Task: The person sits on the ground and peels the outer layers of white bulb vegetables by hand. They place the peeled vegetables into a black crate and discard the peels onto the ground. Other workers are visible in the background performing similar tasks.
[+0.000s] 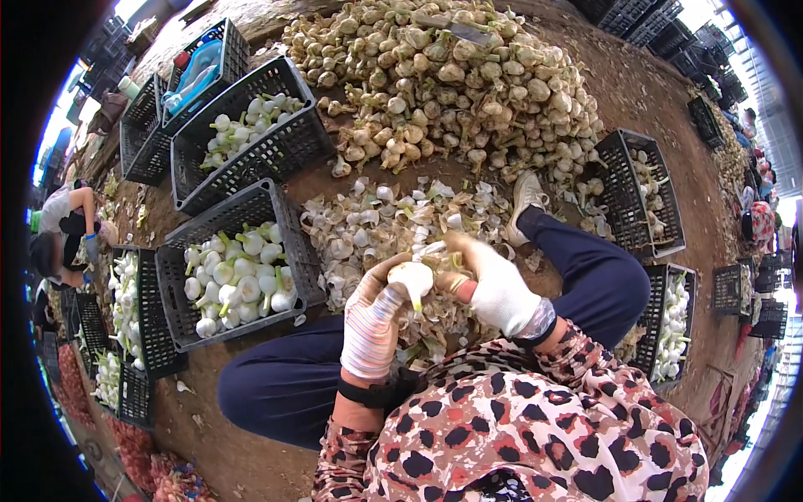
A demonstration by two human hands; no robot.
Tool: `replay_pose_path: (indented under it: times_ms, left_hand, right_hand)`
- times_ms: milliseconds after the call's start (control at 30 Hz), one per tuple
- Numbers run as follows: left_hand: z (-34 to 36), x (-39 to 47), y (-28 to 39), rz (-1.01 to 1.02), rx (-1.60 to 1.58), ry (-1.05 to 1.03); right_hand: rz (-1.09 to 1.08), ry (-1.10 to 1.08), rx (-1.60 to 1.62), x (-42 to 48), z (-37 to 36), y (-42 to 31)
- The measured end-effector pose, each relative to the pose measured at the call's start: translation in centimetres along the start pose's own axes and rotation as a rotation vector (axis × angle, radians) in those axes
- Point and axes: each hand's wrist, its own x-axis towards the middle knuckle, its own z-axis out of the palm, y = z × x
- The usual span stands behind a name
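My left hand (375, 320), in a striped knit glove, holds a white garlic bulb (411, 280) by its side, with the short green stem pointing down towards me. Just right of the bulb is my right hand (499, 285), in a white glove with a reddish wrap at one finger. Its fingertips are at a pale strip of garlic skin (431, 248) by the bulb's top; whether they pinch it is unclear. Beneath both hands lies a heap of loose garlic skins (364, 219) on the ground, between my legs.
A large pile of unpeeled garlic (452, 81) lies ahead, with a flat metal blade (469, 32) on it. Black plastic crates of cleaned bulbs (241, 326) stand left, others (638, 188) right. A blue plastic item (199, 69) sits in a crate. Another person (66, 219) bends at far left.
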Motion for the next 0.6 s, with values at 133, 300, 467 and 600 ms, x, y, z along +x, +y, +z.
replay_pose_path:
  times_ms: [133,300,467,600]
  left_hand:
    - [0.3,-0.2,0.4,-0.022,-0.077,0.003]
    - [1.0,-0.8,0.3,0.012,0.071,-0.012]
    - [0.2,-1.4,0.2,-0.125,-0.048,-0.092]
    - [0.2,-1.3,1.3,-0.179,0.011,-0.137]
  right_hand:
    - [-0.236,0.076,0.027,-0.3,-0.7,-0.3]
    - [-0.455,-0.007,-0.161,-0.6,-0.7,-2.6]
    - [-0.344,-0.051,-0.222,-0.3,-0.7,-2.5]
    - [-0.328,-0.011,-0.188,0.6,0.0,-1.5]
